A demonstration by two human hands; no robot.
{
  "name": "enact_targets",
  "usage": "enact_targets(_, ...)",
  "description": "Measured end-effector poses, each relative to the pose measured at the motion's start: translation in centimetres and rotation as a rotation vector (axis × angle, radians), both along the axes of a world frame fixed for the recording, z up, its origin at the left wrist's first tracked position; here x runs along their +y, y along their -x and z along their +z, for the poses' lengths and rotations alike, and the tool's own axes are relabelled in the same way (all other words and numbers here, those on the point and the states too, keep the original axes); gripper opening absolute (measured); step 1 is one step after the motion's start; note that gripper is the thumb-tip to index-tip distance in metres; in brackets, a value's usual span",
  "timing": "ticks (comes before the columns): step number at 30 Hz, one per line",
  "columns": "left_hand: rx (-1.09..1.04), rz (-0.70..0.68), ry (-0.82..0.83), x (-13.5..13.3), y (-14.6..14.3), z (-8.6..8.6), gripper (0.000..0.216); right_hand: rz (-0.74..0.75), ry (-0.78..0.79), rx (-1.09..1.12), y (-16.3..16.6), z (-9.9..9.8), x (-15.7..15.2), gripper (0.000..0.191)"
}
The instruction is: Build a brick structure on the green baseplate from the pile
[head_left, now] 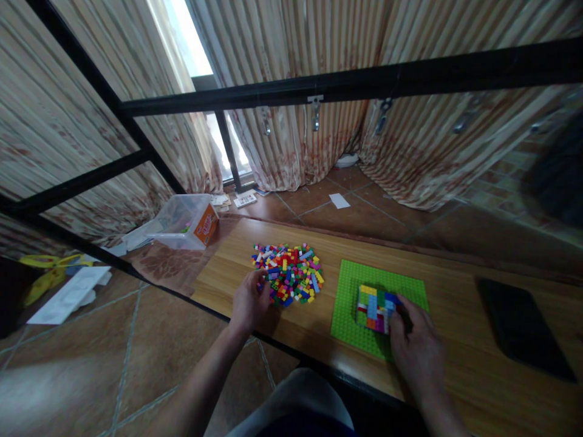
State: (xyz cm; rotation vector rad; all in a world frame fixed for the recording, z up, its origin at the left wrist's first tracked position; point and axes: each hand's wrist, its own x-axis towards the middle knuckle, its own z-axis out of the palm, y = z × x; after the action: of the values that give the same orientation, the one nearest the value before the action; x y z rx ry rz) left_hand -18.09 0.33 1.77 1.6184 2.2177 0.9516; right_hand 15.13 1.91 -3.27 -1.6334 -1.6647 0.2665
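A heap of small coloured bricks [291, 272] lies on the wooden table [455, 376]. My left hand [249, 300] rests at the heap's near left edge, fingers curled into the bricks; what they pinch is hidden. To the right lies a green baseplate [350, 303] with a block of stacked coloured bricks [374, 306] built on it. My right hand [416, 349] sits on the baseplate's near right corner, fingers closed against the right side of the built block.
A black tablet-like slab [523, 328] lies at the table's right. A clear plastic box [184, 221] with an orange label stands off the table's far left end. Papers and a white tray [68, 294] lie on the tiled floor. A black metal frame [319, 88] crosses overhead.
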Motion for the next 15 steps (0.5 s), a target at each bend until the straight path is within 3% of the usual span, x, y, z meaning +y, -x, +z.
enact_targets(8,0.323,-0.087,-0.002,5.7,-2.2,1.2,0.028,0.004,-0.003,0.008,0.0,0.1,0.0,0.049)
enact_targets(15,0.509,-0.076,0.118,7.1,-2.9,1.4,0.026,-0.006,0.007,0.035,0.3,0.3,0.0,0.047)
